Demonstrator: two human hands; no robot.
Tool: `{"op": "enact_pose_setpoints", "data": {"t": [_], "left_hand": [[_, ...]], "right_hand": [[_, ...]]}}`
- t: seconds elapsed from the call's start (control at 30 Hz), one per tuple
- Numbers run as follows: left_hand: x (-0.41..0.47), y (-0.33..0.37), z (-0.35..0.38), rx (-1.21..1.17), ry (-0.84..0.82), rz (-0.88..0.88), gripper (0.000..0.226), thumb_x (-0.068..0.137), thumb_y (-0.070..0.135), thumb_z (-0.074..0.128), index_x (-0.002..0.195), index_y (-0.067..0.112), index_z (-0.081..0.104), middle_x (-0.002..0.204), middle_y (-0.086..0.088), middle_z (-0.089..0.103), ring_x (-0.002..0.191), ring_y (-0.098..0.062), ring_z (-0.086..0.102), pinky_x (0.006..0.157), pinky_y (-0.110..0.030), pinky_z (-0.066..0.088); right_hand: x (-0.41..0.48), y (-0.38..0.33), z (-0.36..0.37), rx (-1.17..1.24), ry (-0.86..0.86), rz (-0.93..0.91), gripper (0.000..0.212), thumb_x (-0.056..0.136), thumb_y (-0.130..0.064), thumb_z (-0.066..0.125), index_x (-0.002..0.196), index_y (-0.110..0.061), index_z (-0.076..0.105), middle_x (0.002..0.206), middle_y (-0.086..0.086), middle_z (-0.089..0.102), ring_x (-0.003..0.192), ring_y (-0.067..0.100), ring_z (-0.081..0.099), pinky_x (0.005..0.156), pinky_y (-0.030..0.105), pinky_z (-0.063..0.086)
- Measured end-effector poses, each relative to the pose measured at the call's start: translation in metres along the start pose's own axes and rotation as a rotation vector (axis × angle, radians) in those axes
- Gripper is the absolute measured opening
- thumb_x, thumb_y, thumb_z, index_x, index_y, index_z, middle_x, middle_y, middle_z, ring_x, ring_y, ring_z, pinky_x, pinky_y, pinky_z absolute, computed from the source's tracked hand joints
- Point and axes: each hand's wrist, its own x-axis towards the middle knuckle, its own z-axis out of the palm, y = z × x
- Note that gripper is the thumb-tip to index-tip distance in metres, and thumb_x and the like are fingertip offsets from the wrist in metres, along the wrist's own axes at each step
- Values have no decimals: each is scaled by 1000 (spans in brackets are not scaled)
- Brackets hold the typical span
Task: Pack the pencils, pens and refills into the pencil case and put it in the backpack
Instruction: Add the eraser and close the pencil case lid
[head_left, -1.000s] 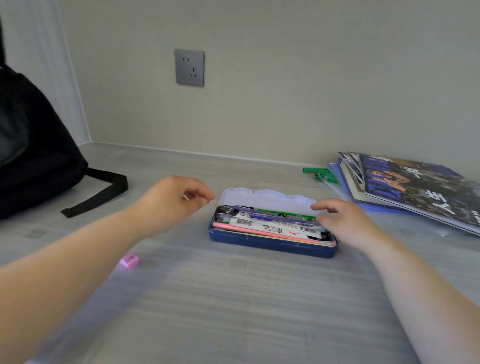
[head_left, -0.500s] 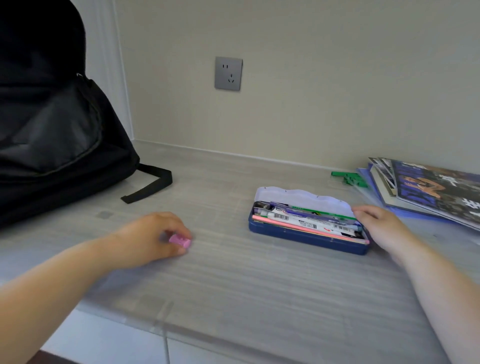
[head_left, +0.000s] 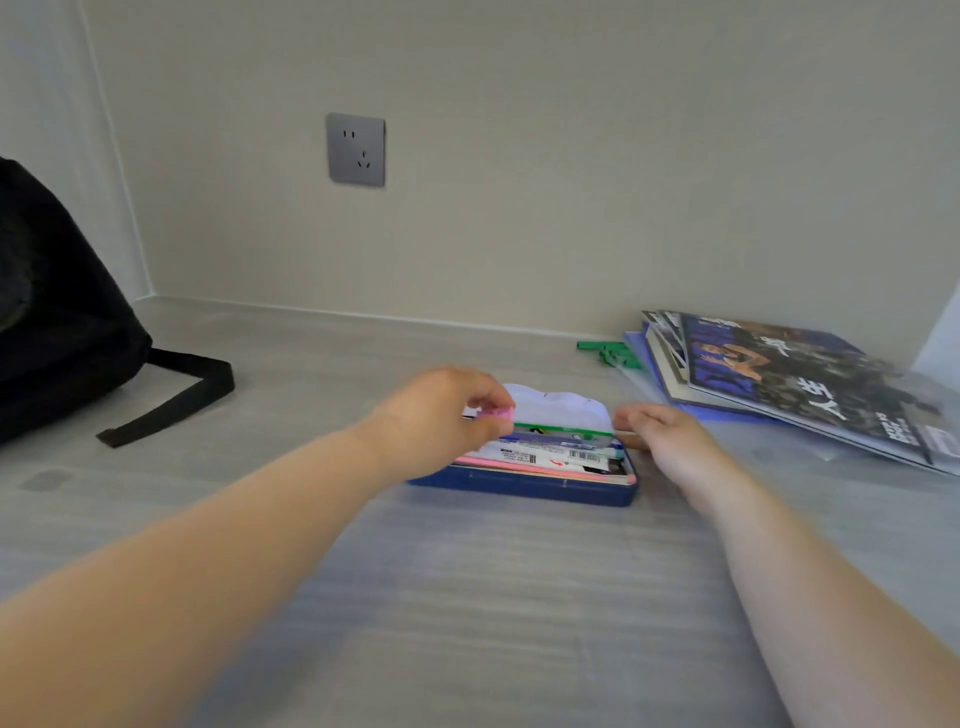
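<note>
A blue pencil case (head_left: 524, 488) lies on the grey desk with its pale lid (head_left: 558, 402) open toward the wall. Inside lie packed pens, a green ruler and refill packs (head_left: 550, 457). My left hand (head_left: 441, 415) hovers over the case's left end, pinching a small pink eraser (head_left: 496, 413) between thumb and fingers. My right hand (head_left: 662, 439) rests against the case's right end, fingers curled on its edge. The black backpack (head_left: 52, 312) stands at the far left.
A stack of magazines (head_left: 789, 379) lies at the right by the wall, with green sticks (head_left: 608, 351) beside it. The backpack's strap (head_left: 176, 400) trails across the desk. A wall socket (head_left: 356, 149) sits above.
My left hand picked the pink eraser off the desk at the left and carried it right, over the case. My right hand stayed at the case's right end.
</note>
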Motion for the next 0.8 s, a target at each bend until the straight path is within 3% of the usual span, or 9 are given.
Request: {"op": "enact_pose_setpoints", "data": {"t": [0.07, 0.17, 0.23, 0.27, 0.33, 0.4, 0.53, 0.63, 0.8], "left_hand": [[21, 14, 19, 69, -45, 9, 19, 87, 28, 55, 101, 21, 66, 108, 4, 64, 107, -15, 53, 93, -18, 36], [41, 29, 40, 196, -58, 40, 25, 88, 33, 51, 108, 25, 63, 121, 5, 59, 117, -14, 47, 72, -9, 20], [52, 33, 52, 219, -88, 39, 26, 88, 32, 52, 110, 24, 64, 124, 2, 59, 118, -17, 46, 87, -15, 29], [56, 35, 57, 222, -112, 29, 26, 87, 31, 54, 109, 23, 65, 123, -1, 59, 118, -19, 46, 96, -23, 33], [61, 36, 66, 221, -153, 8, 23, 85, 30, 58, 105, 22, 68, 120, -3, 61, 115, -21, 47, 95, -30, 38], [64, 37, 74, 222, -172, 4, 21, 83, 29, 59, 101, 22, 70, 118, -4, 63, 112, -21, 49, 93, -31, 40], [68, 30, 79, 132, -152, -61, 28, 80, 33, 64, 107, 25, 67, 123, -3, 61, 117, -20, 50, 96, -29, 39], [62, 25, 73, 66, -87, -67, 45, 76, 41, 66, 117, 25, 59, 132, 1, 56, 123, -17, 46, 102, -27, 34], [49, -4, 40, -78, 164, -151, 32, 85, 33, 57, 115, 22, 61, 132, 3, 54, 121, -18, 48, 91, -21, 35]], "right_hand": [[2, 1, -1, 34, -9, 18, 30, 93, -10, 33, 112, -3, 56, 103, 6, 58, 85, 13, 53, 73, 24, 40], [5, 2, -4, 95, -30, 50, 30, 93, -8, 33, 112, -1, 55, 101, 8, 57, 87, 18, 55, 62, 15, 43], [7, 3, -6, 138, -46, 62, 29, 93, -8, 33, 111, -1, 54, 100, 8, 58, 87, 19, 57, 61, 13, 43], [8, 3, -6, 143, -51, 62, 29, 93, -8, 33, 111, -1, 54, 99, 8, 58, 87, 19, 57, 64, 14, 42], [11, 4, -6, 145, -54, 54, 29, 93, -8, 32, 110, -1, 55, 100, 8, 59, 87, 20, 57, 72, 21, 44], [13, 5, -6, 146, -51, 50, 30, 93, -9, 32, 110, -1, 55, 103, 9, 60, 87, 20, 57, 85, 29, 43], [16, 7, -6, 128, -65, 42, 30, 94, -10, 32, 113, -1, 54, 114, 14, 60, 88, 19, 57, 83, 27, 40], [18, 9, -6, 19, -13, 17, 31, 93, -15, 37, 116, -7, 55, 126, 12, 58, 106, 22, 53, 87, 24, 34], [21, 15, -6, -124, -28, 37, 41, 93, -22, 38, 133, -13, 40, 145, 6, 39, 131, 22, 35, 106, 30, 28]]}}
